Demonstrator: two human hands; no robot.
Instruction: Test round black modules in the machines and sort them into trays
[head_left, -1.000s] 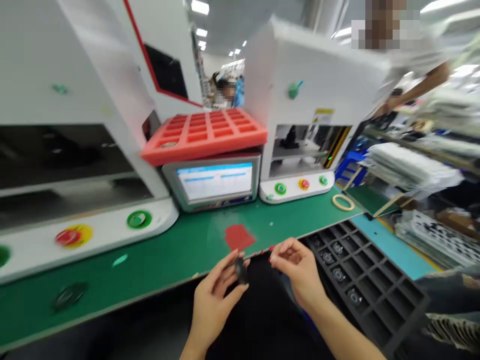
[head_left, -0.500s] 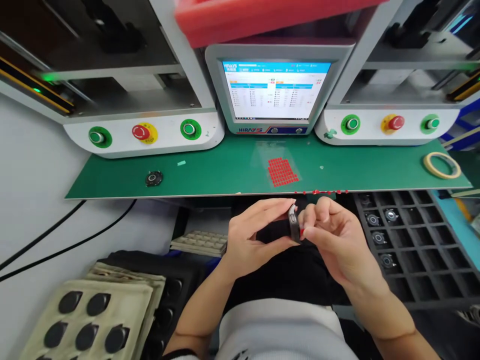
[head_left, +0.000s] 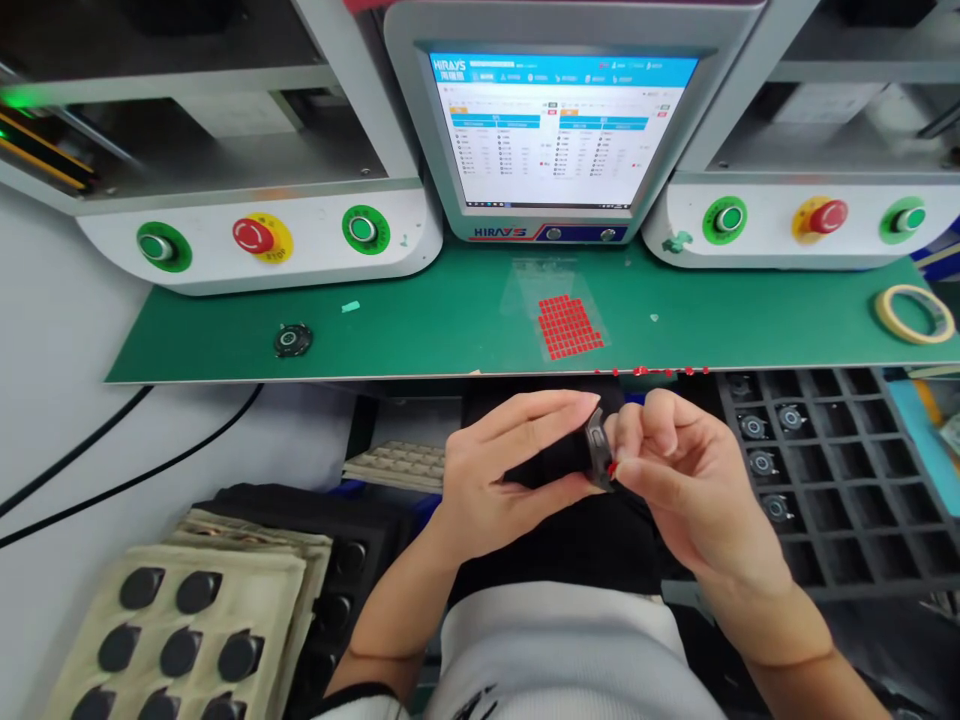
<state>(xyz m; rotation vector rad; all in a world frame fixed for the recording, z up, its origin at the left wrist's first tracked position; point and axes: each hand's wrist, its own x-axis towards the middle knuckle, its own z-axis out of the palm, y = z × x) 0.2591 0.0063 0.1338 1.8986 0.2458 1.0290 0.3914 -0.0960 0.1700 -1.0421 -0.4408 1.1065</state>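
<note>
Between thumb and fingers, my left hand (head_left: 499, 470) grips a dark watch case (head_left: 598, 452) by its edges, its side turned toward my right hand. My right hand (head_left: 675, 470) pinches a small red sticker (head_left: 613, 469) between thumb and fingertip, right at the side of the case. Whether the sticker touches the case I cannot tell. Just beyond the hands, several red bits (head_left: 641, 371) sit along the front edge of the green bench (head_left: 420, 335). A sheet of red stickers (head_left: 570, 328) lies on the bench.
A black compartment tray (head_left: 847, 480) at the right holds several round watch parts. Beige trays (head_left: 247, 590) with dark round pieces are stacked at the lower left. Another watch part (head_left: 292, 340) and a tape roll (head_left: 913, 314) lie on the bench. Behind stand a monitor (head_left: 562, 140) and push buttons (head_left: 363, 230).
The view has tipped down and come closer to the bench. Both hands keep their hold on the watch case and the red sticker, with little change between them.
</note>
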